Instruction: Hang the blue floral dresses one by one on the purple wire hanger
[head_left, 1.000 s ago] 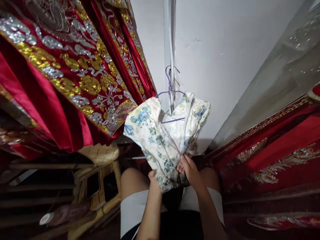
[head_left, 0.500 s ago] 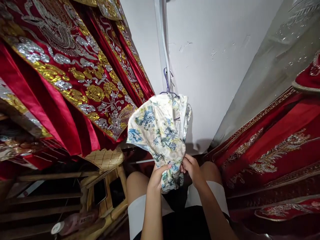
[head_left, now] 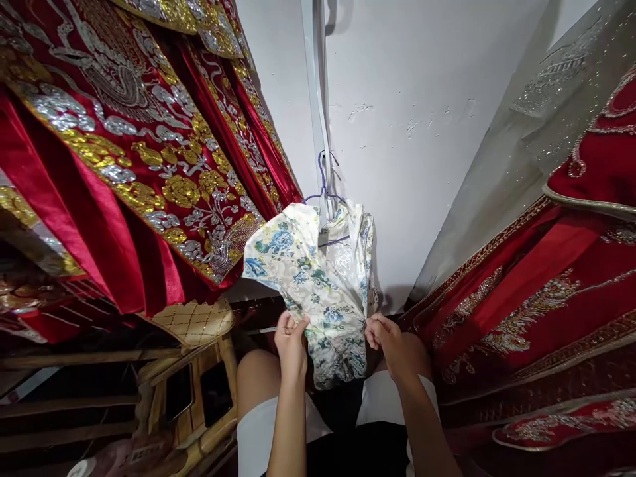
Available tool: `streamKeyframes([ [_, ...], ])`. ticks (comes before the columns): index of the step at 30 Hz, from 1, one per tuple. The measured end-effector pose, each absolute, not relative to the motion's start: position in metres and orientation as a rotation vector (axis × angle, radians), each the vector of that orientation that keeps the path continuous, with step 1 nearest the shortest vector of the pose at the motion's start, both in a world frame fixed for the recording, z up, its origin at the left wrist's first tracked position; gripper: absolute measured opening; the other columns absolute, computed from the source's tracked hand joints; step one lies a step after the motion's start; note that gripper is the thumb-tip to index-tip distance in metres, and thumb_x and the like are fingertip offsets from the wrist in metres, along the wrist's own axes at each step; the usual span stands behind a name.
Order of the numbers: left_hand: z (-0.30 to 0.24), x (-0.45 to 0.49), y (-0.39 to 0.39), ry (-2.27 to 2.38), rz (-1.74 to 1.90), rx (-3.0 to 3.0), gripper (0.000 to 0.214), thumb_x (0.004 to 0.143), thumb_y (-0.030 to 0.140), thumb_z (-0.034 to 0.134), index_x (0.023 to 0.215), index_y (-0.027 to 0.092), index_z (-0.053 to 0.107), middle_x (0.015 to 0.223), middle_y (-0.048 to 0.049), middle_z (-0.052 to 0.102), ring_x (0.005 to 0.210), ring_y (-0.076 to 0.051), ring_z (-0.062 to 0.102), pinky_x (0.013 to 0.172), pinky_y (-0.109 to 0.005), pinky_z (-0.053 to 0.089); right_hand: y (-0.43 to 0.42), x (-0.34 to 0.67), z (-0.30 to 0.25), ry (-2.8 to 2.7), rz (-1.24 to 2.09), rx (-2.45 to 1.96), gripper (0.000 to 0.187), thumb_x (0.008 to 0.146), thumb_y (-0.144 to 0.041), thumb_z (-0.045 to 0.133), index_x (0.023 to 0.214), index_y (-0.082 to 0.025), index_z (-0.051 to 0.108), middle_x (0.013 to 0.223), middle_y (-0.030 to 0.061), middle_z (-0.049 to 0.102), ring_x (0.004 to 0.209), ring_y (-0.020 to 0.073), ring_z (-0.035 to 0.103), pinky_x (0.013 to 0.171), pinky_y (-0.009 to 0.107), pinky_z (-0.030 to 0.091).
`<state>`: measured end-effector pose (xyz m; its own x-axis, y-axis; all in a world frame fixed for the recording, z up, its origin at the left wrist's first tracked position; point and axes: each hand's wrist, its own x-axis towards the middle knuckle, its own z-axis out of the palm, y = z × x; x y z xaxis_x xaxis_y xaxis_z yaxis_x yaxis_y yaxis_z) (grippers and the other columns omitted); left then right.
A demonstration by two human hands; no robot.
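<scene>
Since the frame half a second ago, the left hand has moved off the lower front of the floral garment to its left edge, and the garment's neckline, folded over then, now stands open. The left hand pinches that edge between thumb and curled fingers, its forearm rising almost straight from the near side. The right hand pinches the opposite edge at about the same height, fingers curled in, its forearm slanting in from the near right. Between them the garment hangs in front of the person's knees, its shoulders on a purple hanger hooked at a pale upright strip.

Behind it is a white wall with small scuff marks. On the left hangs a red costume embroidered in gold and silver; below it are a quilted cushion and a bamboo frame, with a pinkish bottle at the near left. On the right, a sheer grey fabric hangs beyond beaded red garments.
</scene>
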<state>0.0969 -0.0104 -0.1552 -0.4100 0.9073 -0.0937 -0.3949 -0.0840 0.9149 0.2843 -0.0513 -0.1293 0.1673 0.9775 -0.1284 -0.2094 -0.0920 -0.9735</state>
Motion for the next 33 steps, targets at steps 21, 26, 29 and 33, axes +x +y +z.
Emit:
streamKeyframes([
  [21,-0.178,0.147,0.000,1.085,1.322,1.241,0.016,0.082,0.027,0.058,0.096,0.021,0.059,0.088,-0.0045,0.068,0.081,-0.019,0.066,0.077,-0.029,0.052,-0.040,0.262,-0.143,-0.979,1.376,-1.221,0.036,0.075,-0.054,0.065,0.062,-0.022,0.055,0.046,-0.0032,0.045,0.042,0.0115,0.034,0.045,0.028,0.022],
  [26,-0.188,0.150,0.085,1.358,1.233,1.358,0.023,0.081,0.024,0.065,0.101,0.019,0.056,0.103,-0.0089,0.067,0.089,-0.019,0.065,0.085,-0.031,0.050,-0.039,0.263,-0.148,-0.969,1.378,-1.225,0.036,0.075,-0.054,0.065,0.064,-0.021,0.056,0.046,-0.0033,0.047,0.043,0.0107,0.035,0.046,0.027,0.022],
  [29,-0.195,0.158,0.127,1.487,1.170,1.402,0.023,0.078,0.023,0.071,0.094,0.018,0.055,0.097,-0.0094,0.066,0.089,-0.022,0.064,0.087,-0.034,0.048,-0.040,0.262,-0.147,-0.987,1.406,-1.195,0.037,0.074,-0.055,0.066,0.066,-0.020,0.056,0.047,-0.0036,0.048,0.043,0.0101,0.036,0.045,0.026,0.022],
  [33,-0.202,0.167,0.146,1.586,1.167,1.453,0.016,0.084,0.029,0.066,0.083,0.020,0.052,0.091,-0.0089,0.065,0.088,-0.023,0.063,0.083,-0.033,0.044,-0.041,0.262,-0.148,-1.000,1.429,-1.208,0.037,0.074,-0.055,0.066,0.068,-0.020,0.056,0.048,-0.0037,0.049,0.043,0.0092,0.037,0.044,0.025,0.023],
])
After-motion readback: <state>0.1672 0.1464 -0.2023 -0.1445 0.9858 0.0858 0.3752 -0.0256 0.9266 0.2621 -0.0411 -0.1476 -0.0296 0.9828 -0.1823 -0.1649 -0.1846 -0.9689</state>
